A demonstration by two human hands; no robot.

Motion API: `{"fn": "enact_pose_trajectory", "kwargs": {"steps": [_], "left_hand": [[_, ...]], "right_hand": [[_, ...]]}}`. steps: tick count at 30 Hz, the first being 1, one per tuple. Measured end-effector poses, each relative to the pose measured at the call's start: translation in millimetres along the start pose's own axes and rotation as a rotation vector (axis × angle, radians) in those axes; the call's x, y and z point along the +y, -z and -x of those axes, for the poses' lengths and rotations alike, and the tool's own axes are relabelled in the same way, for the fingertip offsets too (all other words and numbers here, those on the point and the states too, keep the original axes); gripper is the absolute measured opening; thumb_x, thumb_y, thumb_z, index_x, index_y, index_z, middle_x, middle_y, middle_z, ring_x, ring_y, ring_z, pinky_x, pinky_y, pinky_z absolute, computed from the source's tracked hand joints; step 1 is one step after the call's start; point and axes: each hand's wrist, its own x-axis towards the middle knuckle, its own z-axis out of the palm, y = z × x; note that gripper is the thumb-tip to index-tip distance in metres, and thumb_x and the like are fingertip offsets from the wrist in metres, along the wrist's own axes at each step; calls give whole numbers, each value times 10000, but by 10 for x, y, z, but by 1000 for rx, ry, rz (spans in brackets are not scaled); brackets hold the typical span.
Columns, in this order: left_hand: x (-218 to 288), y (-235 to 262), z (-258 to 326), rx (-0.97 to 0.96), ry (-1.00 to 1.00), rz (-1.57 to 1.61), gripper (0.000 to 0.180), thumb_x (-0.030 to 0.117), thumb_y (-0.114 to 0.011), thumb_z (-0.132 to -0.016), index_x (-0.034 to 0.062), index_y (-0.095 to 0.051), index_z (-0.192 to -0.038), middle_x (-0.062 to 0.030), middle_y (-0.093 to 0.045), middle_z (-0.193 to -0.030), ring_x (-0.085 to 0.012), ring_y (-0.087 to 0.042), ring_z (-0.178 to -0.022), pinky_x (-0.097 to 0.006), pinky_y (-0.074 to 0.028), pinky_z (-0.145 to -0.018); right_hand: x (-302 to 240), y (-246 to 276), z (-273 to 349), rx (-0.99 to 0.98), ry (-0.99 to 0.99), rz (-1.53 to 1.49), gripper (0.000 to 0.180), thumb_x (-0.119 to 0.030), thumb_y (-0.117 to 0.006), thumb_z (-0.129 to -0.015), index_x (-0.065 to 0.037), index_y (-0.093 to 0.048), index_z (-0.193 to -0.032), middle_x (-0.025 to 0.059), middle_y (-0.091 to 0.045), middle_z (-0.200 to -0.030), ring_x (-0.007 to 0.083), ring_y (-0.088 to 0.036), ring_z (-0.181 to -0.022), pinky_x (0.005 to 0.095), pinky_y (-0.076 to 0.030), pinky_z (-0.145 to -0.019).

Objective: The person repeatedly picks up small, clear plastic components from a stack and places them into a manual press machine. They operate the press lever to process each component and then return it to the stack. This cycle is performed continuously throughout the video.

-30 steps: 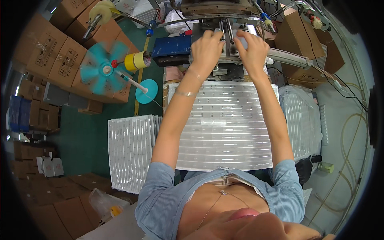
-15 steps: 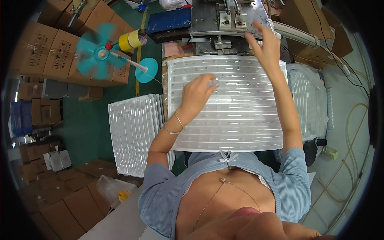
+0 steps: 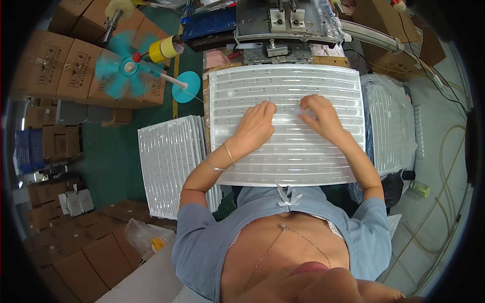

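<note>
A large white ribbed plastic sheet (image 3: 288,164), with rows of small marks or pockets, lies in front of me. Over its middle, my left hand (image 3: 256,125) is closed, fingers curled down and pressed together; whatever they hold is hidden. My right hand (image 3: 323,118) hovers close by on the right, thumb and fingers bent toward each other. A pale, blurred bit shows at its fingertips, too small to name. Just beyond the sheet stands a metal press-like machine (image 3: 257,28) with a bracket on its plate.
Similar ribbed sheets (image 3: 169,166) are stacked at the left, and a plastic-wrapped stack (image 3: 391,126) stands at the right. A turquoise fan (image 3: 129,68) spins at the far left before brown cartons (image 3: 50,65). An air hose (image 3: 371,38) runs off the machine's right side.
My right hand has come back from beside the machine to the middle of the sheet. My left hand has shifted slightly nearer to me, and the small clear piece at its fingertips no longer shows.
</note>
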Motion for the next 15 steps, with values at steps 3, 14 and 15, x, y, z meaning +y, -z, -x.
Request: {"fn": "enact_pose_trajectory", "kwargs": {"steps": [3,14,15], "left_hand": [[60,-135,-102,-17,-52,108,296,-62,-507,-684,11,-477,-969,-143,-509,-878,-332,-512,-839,-388,-428,-737],[-149,-313,-25,-95,-163,-228,350,82,-641,-733,79,-581,-1078,-51,-576,-892,-212,-537,-920,-429,-355,-888],[-132,-251,-39,-78,-158,-160,348,92,-643,-741,77,-583,-1083,-57,-586,-901,-216,-543,-920,-426,-362,-880]], "right_hand": [[265,85,-72,137,-276,-227,214,-128,-660,-781,-49,-528,-929,59,-592,-914,195,-577,-783,292,-464,-647],[539,326,-71,384,-502,-472,234,-171,-588,-870,-38,-600,-1061,38,-572,-1080,100,-534,-810,231,-503,-644],[551,355,-43,382,-483,-485,251,-169,-573,-879,-47,-596,-1098,52,-548,-1138,113,-537,-849,241,-526,-671]]}}
